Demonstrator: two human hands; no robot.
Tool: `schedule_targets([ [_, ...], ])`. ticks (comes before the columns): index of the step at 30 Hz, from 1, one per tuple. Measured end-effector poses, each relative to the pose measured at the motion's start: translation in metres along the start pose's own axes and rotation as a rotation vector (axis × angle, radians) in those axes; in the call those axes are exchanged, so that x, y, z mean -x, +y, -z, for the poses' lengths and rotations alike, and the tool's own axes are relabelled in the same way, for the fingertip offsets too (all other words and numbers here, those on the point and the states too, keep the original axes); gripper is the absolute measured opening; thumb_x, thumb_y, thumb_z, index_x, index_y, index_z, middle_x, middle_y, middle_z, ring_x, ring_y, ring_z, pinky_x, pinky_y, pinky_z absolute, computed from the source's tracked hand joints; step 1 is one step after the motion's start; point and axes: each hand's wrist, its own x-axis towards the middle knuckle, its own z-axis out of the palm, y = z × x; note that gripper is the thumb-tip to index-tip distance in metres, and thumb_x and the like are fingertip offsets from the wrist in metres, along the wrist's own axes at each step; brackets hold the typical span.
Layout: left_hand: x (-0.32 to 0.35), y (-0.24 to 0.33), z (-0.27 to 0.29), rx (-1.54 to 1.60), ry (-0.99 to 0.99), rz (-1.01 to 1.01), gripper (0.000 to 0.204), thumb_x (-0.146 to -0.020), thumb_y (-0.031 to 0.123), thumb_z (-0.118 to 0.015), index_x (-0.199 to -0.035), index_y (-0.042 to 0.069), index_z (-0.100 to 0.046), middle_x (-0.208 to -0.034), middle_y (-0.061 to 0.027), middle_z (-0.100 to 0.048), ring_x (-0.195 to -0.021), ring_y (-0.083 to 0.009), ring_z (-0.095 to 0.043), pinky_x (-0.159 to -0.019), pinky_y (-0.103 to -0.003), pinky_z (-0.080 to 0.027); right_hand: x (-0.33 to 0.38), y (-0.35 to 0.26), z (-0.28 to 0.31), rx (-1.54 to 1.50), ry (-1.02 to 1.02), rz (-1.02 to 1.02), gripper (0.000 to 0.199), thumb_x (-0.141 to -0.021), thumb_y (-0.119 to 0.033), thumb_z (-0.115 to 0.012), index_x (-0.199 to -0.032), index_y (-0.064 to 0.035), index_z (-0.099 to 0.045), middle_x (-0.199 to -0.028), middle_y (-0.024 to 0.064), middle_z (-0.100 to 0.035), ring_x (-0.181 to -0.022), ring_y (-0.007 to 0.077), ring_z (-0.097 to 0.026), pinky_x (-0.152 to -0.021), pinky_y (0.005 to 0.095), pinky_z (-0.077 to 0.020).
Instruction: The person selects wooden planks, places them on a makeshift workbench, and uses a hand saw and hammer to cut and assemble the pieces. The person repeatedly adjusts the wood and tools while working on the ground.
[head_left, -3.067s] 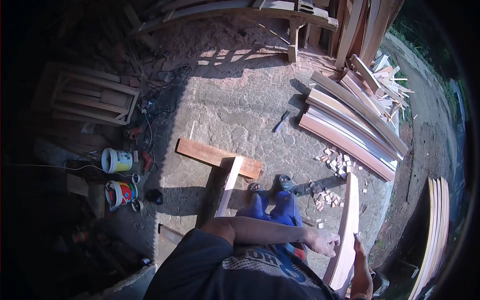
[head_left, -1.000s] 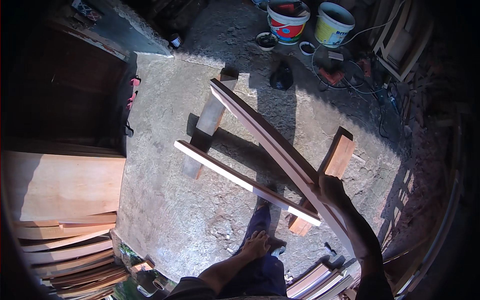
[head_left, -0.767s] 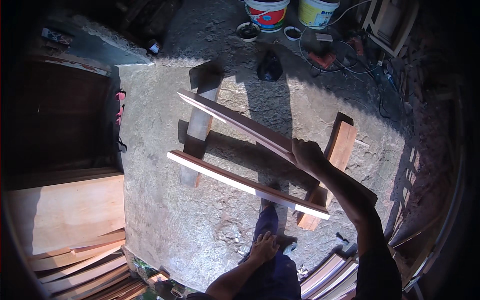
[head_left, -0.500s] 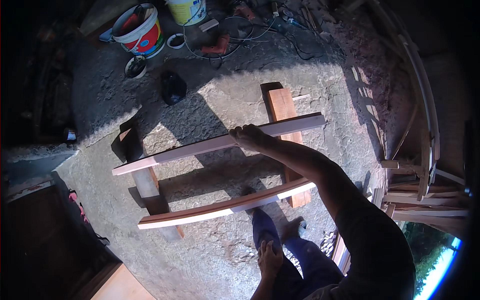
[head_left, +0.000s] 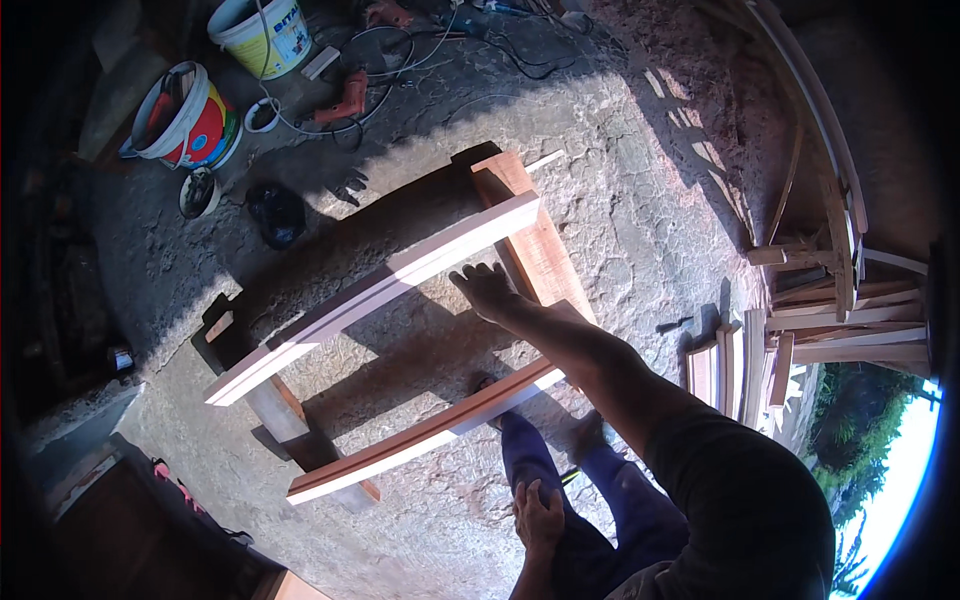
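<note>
Head view, looking down onto a rough concrete floor (head_left: 640, 190) in hard sunlight. The right hand (head_left: 487, 291) reaches out from the near right with its fingers spread and empty, hovering just beside the near edge of a long pale plank (head_left: 375, 297); whether the fingertips touch the wood I cannot tell. That far plank lies across two wooden blocks: a reddish block (head_left: 535, 240) on the right and a darker block (head_left: 285, 420) on the left. A second plank (head_left: 425, 432), slightly bowed and more orange, lies across the same two blocks nearer to the person, roughly parallel to the first and well apart from it. The left hand (head_left: 540, 517) rests loosely on the person's thigh, fingers relaxed and holding nothing, near the blue trouser legs (head_left: 610, 520).

On the far left stand two buckets, a white bucket (head_left: 262, 35) and a red and white bucket (head_left: 190, 115), with an orange power drill (head_left: 345, 100) and tangled cables (head_left: 420, 60) on the floor beside them. A dark round lump (head_left: 275, 213) lies near the buckets. On the right a stack of cut boards (head_left: 810, 310) is piled by curved timber strips (head_left: 815, 110).
</note>
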Motion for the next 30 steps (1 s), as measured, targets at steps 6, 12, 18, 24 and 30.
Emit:
schedule_targets([
  [6, -0.002, 0.010, -0.005, -0.126, -0.012, -0.062, 0.061, -0.092, 0.046, -0.064, -0.142, 0.012, -0.056, -0.157, -0.0224, -0.042, -0.143, -0.0447, -0.041, -0.117, -0.052, -0.036, 0.125, 0.026, 0.009, -0.176, -0.055, -0.119, 0.055, -0.087, -0.009, -0.067, -0.140, -0.0104, -0.054, -0.126, 0.0183, -0.065, -0.122, 0.0390, -0.060, -0.100, 0.0537, -0.0477],
  [12, 0.004, 0.012, -0.037, -0.228, -0.079, -0.257, 0.064, -0.094, 0.045, -0.063, -0.145, 0.008, -0.053, -0.153, -0.0257, -0.046, -0.138, -0.0468, -0.047, -0.115, -0.050, -0.040, 0.321, 0.072, -0.050, -0.570, -0.281, -0.473, 0.036, -0.090, -0.025, -0.069, -0.122, -0.0094, -0.064, -0.106, 0.0167, -0.071, -0.102, 0.0351, -0.071, -0.084, 0.0507, -0.0568],
  [18, -0.002, 0.017, -0.037, -0.424, -0.051, -0.485, 0.064, -0.098, 0.039, -0.061, -0.143, -0.006, -0.051, -0.143, -0.0270, -0.056, -0.133, -0.0399, -0.055, -0.115, -0.044, -0.040, 0.498, 0.101, -0.068, -0.770, -0.115, -0.521, 0.044, -0.078, -0.019, -0.072, -0.121, -0.0176, -0.062, -0.100, 0.0178, -0.071, -0.095, 0.0389, -0.072, -0.076, 0.0490, -0.0571],
  [24, 0.009, 0.033, -0.116, -0.518, -0.293, -0.473, 0.053, -0.099, 0.037, -0.063, -0.126, -0.008, -0.065, -0.121, -0.0246, -0.070, -0.111, -0.0371, -0.069, -0.096, -0.045, -0.053, 0.744, 0.169, -0.233, -0.965, 0.238, -1.198, 0.037, -0.083, -0.031, -0.069, -0.117, -0.0161, -0.072, -0.106, 0.0173, -0.073, -0.108, 0.0387, -0.070, -0.087, 0.0490, -0.0561],
  [30, 0.053, 0.128, -0.160, -0.730, -0.003, -0.559, 0.046, -0.098, 0.037, -0.060, -0.122, -0.002, -0.069, -0.112, -0.0207, -0.072, -0.103, -0.0311, -0.069, -0.090, -0.042, -0.053, 0.925, 0.137, -0.194, -1.238, 0.307, -1.426, 0.027, -0.083, -0.024, -0.064, -0.097, -0.0034, -0.074, -0.099, 0.0239, -0.074, -0.093, 0.0405, -0.072, -0.078, 0.0478, -0.0561],
])
